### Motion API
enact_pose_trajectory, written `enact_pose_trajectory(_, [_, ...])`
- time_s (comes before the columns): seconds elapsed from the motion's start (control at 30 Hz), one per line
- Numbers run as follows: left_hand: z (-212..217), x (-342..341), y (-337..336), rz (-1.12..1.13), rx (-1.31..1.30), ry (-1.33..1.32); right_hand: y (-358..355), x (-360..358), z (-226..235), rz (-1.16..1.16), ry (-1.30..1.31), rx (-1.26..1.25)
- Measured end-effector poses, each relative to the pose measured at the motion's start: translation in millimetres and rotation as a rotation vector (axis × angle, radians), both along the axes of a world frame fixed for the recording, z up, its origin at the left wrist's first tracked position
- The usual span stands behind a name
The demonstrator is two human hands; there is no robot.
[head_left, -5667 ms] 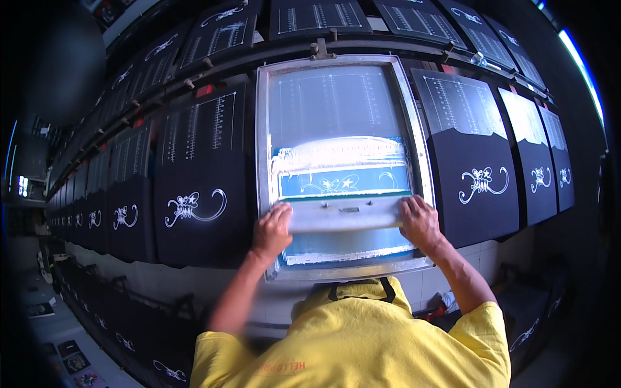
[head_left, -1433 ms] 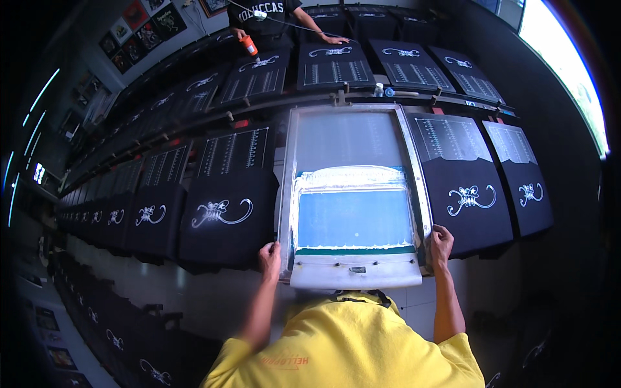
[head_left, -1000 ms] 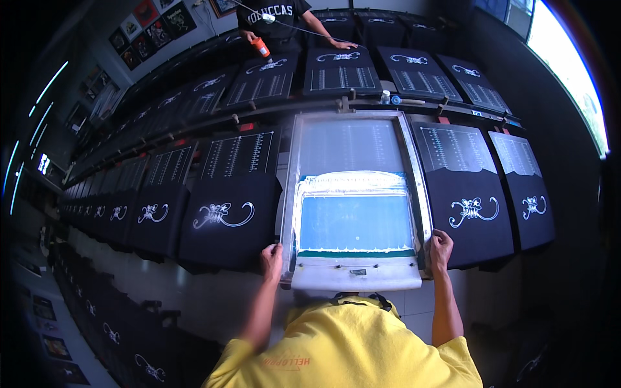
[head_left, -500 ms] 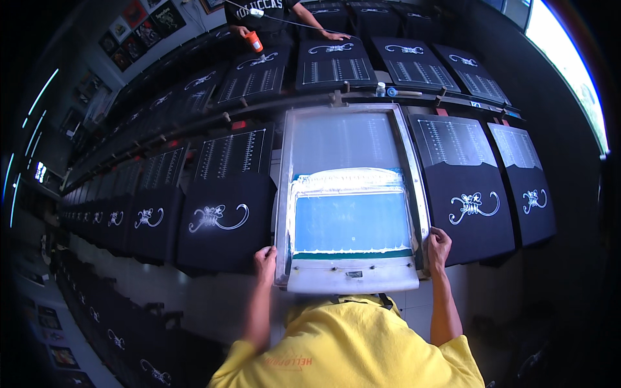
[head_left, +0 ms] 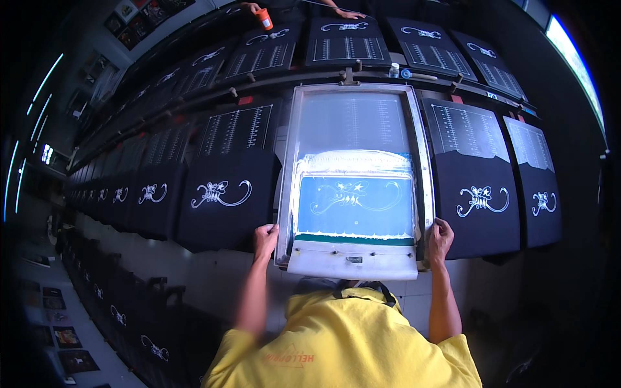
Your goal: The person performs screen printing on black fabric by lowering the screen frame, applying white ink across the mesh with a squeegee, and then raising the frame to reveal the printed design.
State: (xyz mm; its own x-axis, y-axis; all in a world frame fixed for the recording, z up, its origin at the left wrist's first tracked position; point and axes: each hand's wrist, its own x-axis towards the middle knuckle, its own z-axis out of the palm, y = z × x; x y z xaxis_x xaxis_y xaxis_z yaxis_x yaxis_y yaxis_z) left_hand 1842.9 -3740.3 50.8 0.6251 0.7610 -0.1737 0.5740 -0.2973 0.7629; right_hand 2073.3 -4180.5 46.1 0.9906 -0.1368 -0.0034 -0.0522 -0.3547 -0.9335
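Note:
A screen-printing frame [head_left: 424,161] lies in front of me over one of the printing boards. White ink [head_left: 352,160] forms a thick band across its mesh. Below the ink, a curling white design shows faintly through the blue mesh panel [head_left: 356,220]. A pale flap [head_left: 352,264] hangs along the frame's near edge. My left hand [head_left: 265,240] pinches the frame's lower left side. At the lower right side, my right hand [head_left: 441,239] grips the opposite edge. What lies beneath the screen is mostly hidden.
Black garments with white curled prints flank the screen, including a left garment [head_left: 223,200] and a right garment [head_left: 482,204]. Behind a rail lie more boards, a small bottle [head_left: 394,70] and a blue tape roll [head_left: 406,74]. Another person's hand [head_left: 250,8] holds an orange tool [head_left: 264,19].
The curled design now shows through the blue mesh, which looked plain before. The frame appears lowered, with both my hands still on its sides. The whole view has also shifted slightly.

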Motion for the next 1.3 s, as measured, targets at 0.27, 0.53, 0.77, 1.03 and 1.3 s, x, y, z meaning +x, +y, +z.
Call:
enact_pose_trajectory(0.27, [35, -4, -20, -0.010, 0.163, -0.084, 2, -15, 42, 0.181, -0.509, -0.624])
enact_pose_trajectory(0.53, [79, -72, -94, -0.078, -0.081, -0.414, 60, -112, 133, 1.177, -0.375, -0.779])
enact_pose_trajectory(0.77, [50, -82, -169, -0.497, -0.662, -0.111, 78, -105, 142, 1.206, -0.407, -0.935])
enact_pose_trajectory(1.03, [24, -43, -200, -0.502, -1.197, -0.096, 92, -114, 108, 1.026, -0.515, -1.034])
enact_pose_trajectory(1.3, [7, -30, -199, -0.386, -1.301, -0.191, 124, -50, 118, 0.933, -0.548, -1.027])
